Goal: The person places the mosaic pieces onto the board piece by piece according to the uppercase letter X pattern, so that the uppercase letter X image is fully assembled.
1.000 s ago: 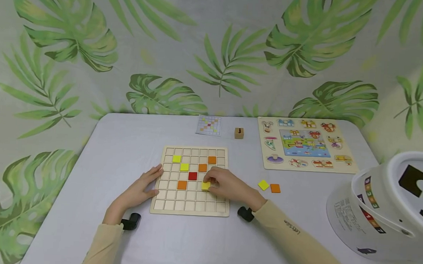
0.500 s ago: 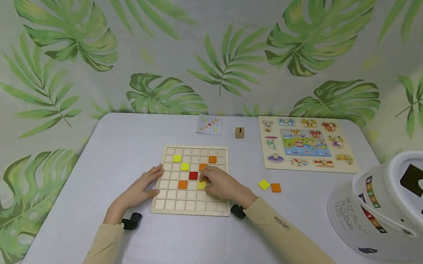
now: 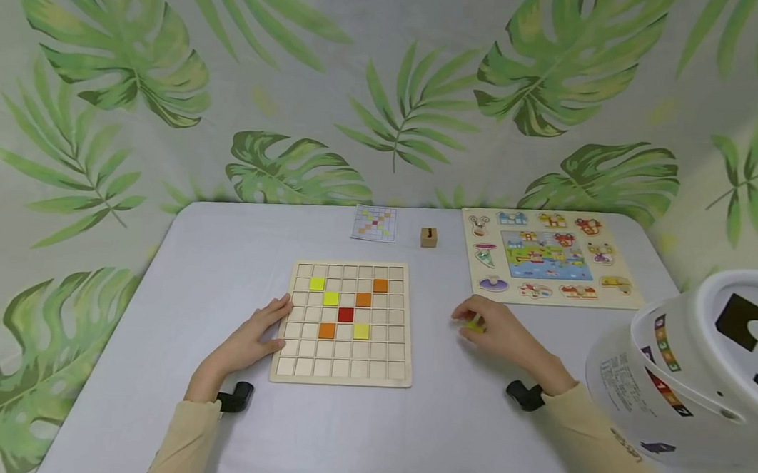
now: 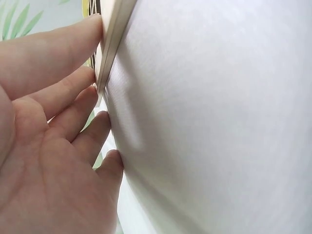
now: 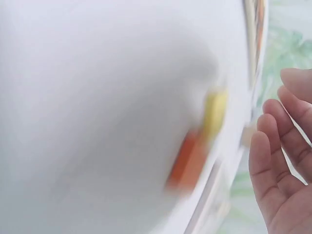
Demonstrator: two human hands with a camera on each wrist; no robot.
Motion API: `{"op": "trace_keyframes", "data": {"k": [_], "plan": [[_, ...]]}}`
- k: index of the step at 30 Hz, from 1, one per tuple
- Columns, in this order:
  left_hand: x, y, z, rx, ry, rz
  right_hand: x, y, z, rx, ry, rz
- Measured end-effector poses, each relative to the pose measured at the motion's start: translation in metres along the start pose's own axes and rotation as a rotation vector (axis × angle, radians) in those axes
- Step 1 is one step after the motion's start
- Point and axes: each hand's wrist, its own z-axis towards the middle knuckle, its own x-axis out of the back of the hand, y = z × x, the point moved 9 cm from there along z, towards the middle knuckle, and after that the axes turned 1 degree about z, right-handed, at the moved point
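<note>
A wooden grid board [image 3: 378,371] lies flat with yellow, orange and red square tiles in some cells, including a yellow tile [image 3: 361,331] and a red tile [image 3: 345,315]. My left hand [image 3: 245,344] rests against the board's left edge, its fingertips touching the rim in the left wrist view. To the right of the board, my right hand [image 3: 502,334] hovers over a loose yellow tile [image 5: 215,113], fingers relaxed and apart from it. Beside that tile lies a loose orange tile [image 5: 187,163], blurred in the right wrist view and hidden by the hand in the head view.
A pattern card [image 3: 374,224] and a small wooden cube [image 3: 428,238] lie behind the board. At the back right is a wooden picture puzzle [image 3: 472,293]. A white lidded bucket [image 3: 615,392] stands at the right, close to my right forearm.
My right hand has let go of the yellow tile, now lying in a cell below and right of the red one, and moved right to the loose tiles. The left hand stays put.
</note>
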Motion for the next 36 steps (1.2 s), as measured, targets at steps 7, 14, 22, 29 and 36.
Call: {"op": "trace_keyframes", "data": {"k": [7,14,22,29,36], "plan": [[0.001,0.001,0.0,0.001,0.0,-0.005,0.024,0.036,-0.035,-0.103,0.021,-0.053],[0.001,0.004,-0.002,0.003,0.003,-0.017,0.022,0.047,-0.043,-0.11,0.004,-0.081],[0.001,0.003,-0.001,0.004,0.003,-0.021,0.022,0.05,-0.04,-0.119,0.028,-0.093],[0.001,0.002,-0.001,0.003,0.001,-0.015,0.023,0.026,-0.03,-0.053,0.045,-0.041],[0.0,0.002,-0.001,0.007,-0.002,-0.009,-0.004,-0.02,0.0,0.055,-0.004,0.041]]}}
